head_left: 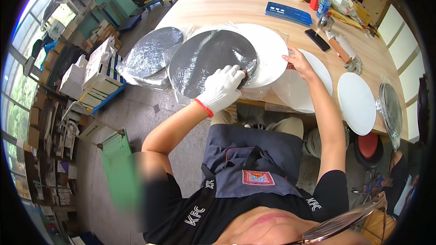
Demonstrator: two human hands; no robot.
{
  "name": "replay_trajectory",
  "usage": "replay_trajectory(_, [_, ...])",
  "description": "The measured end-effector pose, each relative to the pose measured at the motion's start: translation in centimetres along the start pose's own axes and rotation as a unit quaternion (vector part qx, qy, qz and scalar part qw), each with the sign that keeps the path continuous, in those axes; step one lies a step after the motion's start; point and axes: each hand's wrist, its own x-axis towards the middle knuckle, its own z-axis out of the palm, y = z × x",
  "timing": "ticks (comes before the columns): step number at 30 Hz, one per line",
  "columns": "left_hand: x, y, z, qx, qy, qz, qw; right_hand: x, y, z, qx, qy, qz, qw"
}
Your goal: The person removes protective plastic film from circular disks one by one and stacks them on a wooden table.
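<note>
My left hand, in a white knit glove with a red cuff, rests over the right part of a dark round disc. Its fingers are curled, with a bare fingertip showing, and pinch at the clear plastic bag around the discs. My bare right hand grips the right edge of a white round disc, thumb and fingers closed on the rim. That white disc lies partly under the dark one. Another white disc, partly under clear film, sits beneath my right hand and wrist.
To the left lies another film-wrapped dark disc. A white disc and wrapped dark discs lie right. A phone, blue packet and bottle are farther back. A green trolley stands on the floor; a person sits at right.
</note>
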Motion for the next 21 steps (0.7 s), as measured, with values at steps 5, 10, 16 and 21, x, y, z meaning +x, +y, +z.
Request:
replay_trajectory(5, [-0.3, -2.0, -2.3, 0.002, 0.01, -0.037, 0.999, 2.7, -1.0, 2.3, -0.04, -0.017, 0.004, 0.999])
replay_trajectory(10, [1.4, -2.0, -0.3, 0.019, 0.107, 0.0, 0.994, 4.6, -0.8, 4.7, -0.224, -0.029, -0.056, 0.972])
replay_trajectory(16, [1.0, 0.3, 1.8, 0.025, 0.026, 0.036, 0.999, 4.8, -1.8, 2.0, -0.225, 0.109, -0.166, 0.954])
replay_trajectory(21, [6.5, -8.6, -1.7, -0.039, -0.078, 0.044, 0.995, -3.8, -8.7, 6.8, -0.441, -0.037, -0.238, 0.865])
